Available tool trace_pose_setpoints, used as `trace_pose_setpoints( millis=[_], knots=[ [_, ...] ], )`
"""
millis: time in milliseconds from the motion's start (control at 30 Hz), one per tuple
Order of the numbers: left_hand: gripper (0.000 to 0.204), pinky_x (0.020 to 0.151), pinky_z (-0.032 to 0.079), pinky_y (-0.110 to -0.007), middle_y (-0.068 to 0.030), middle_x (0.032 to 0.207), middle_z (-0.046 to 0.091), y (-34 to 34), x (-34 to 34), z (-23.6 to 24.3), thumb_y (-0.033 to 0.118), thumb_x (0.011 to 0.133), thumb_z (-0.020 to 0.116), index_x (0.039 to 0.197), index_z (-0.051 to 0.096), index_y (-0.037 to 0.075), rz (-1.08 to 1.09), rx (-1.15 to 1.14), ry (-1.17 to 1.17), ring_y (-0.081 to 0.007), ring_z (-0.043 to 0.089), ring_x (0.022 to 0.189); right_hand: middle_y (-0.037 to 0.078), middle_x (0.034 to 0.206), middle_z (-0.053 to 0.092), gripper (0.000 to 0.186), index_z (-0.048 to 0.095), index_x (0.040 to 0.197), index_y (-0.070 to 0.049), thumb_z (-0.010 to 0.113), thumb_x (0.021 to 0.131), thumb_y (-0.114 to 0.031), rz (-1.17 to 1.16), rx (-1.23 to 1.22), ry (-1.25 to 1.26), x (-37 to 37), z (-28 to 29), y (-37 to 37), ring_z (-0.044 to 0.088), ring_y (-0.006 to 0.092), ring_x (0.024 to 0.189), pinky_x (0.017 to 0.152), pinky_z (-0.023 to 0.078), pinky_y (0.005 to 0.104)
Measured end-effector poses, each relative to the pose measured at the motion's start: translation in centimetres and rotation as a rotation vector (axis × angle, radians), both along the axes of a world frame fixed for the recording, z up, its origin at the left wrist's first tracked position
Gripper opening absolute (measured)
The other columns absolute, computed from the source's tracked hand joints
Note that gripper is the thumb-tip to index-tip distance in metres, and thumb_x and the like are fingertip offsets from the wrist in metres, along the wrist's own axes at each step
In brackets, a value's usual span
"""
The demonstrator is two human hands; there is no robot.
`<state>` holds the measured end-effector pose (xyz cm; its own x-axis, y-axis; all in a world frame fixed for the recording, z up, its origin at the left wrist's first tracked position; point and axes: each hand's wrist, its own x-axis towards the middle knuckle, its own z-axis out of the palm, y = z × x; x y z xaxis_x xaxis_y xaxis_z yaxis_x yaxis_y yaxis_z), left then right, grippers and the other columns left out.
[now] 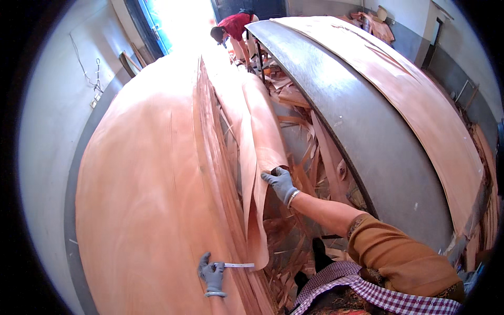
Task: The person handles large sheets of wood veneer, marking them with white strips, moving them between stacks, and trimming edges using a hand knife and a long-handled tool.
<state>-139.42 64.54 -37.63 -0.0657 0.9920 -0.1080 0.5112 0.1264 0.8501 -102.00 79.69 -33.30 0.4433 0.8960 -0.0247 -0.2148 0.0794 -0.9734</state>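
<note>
My left hand point(211, 274), in a grey glove, is low over the near part of a broad stack of thin wood veneer sheets point(142, 184). Pinched in its fingers is a narrow white strip point(240, 265) that looks like a short ruler, pointing right across the stack's ragged edge. My right hand point(282, 184), gloved too and with a bangle at the wrist, grips the near end of a long curled veneer sheet point(261, 121). That sheet hangs along the stack's right side and runs to the far end. Its underside is mostly hidden.
On the right stands a long dark-topped table point(362, 115) with more veneer sheets point(415, 89) on it. Torn veneer scraps point(315, 152) litter the floor between stack and table. A co-worker in a red top point(234, 27) bends over at the far end, near a bright doorway point(184, 23).
</note>
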Motion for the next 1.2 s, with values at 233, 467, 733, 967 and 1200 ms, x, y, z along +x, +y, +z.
trace_pose_setpoints(
  millis=[233, 467, 733, 967, 1200],
  knots=[
    [0.013, 0.078, 0.047, -0.024, -0.0086, 0.124, 0.047, 0.4, -0.3, -1.7, 0.006, 0.069, 0.07, 0.078, 0.066, -0.003, 0.002, 0.118, 0.107, -0.014, 0.049, 0.105, -0.003, 0.066, 0.047, 0.023, 0.054, 0.071, -0.003, 0.073, 0.076, -0.014, -0.048, 0.004, -0.128, 0.6, 2.3, -0.5, 0.04, 0.0091, 0.064, 0.057, 0.037, 0.0257],
    [0.051, 0.061, 0.043, -0.017, 0.0041, 0.07, 0.046, 0.4, -0.5, -3.2, -0.005, 0.074, 0.062, 0.121, 0.043, -0.006, 0.003, 0.193, -0.133, -0.0027, 0.044, 0.061, -0.002, 0.069, 0.053, 0.02, 0.057, 0.075, -0.001, 0.072, 0.077, -0.014, -0.019, -0.01, -0.128, 0.9, 3.1, -1.4, 0.042, 0.0084, 0.062, 0.056, 0.038, 0.0252],
    [0.041, 0.061, 0.042, -0.016, 0.0024, 0.071, 0.048, 1.3, -1.3, -4.1, -0.006, 0.083, 0.047, 0.123, 0.041, -0.005, -0.026, 0.091, -0.262, -0.0037, 0.044, 0.062, -0.001, 0.072, 0.055, 0.021, 0.059, 0.078, 0.0, 0.072, 0.077, -0.016, 0.031, 0.003, -0.137, 0.6, 5.0, -3.4, 0.045, 0.0066, 0.065, 0.057, 0.039, 0.0232],
    [0.03, 0.071, 0.043, -0.021, -0.0016, 0.082, 0.053, -6.9, 4.6, 6.3, 0.002, 0.086, 0.049, 0.116, 0.048, -0.003, -0.024, 0.278, -0.339, -0.0056, 0.047, 0.073, -0.001, 0.071, 0.055, 0.021, 0.06, 0.077, 0.0, 0.073, 0.077, -0.016, 0.125, 0.12, -0.043, 0.3, 10.3, -5.2, 0.044, 0.0064, 0.065, 0.056, 0.039, 0.0237],
    [0.02, 0.092, 0.04, -0.033, -0.0171, 0.117, 0.056, -15.7, 7.5, 16.2, 0.016, 0.084, 0.062, 0.089, 0.06, -0.003, -0.406, -0.162, -0.555, -0.0228, 0.053, 0.107, -0.004, 0.066, 0.049, 0.023, 0.054, 0.069, -0.006, 0.073, 0.077, -0.016, 0.149, 0.276, 0.03, -1.4, 17.4, -7.0, 0.041, 0.0048, 0.058, 0.049, 0.033, 0.0213]
  ],
)
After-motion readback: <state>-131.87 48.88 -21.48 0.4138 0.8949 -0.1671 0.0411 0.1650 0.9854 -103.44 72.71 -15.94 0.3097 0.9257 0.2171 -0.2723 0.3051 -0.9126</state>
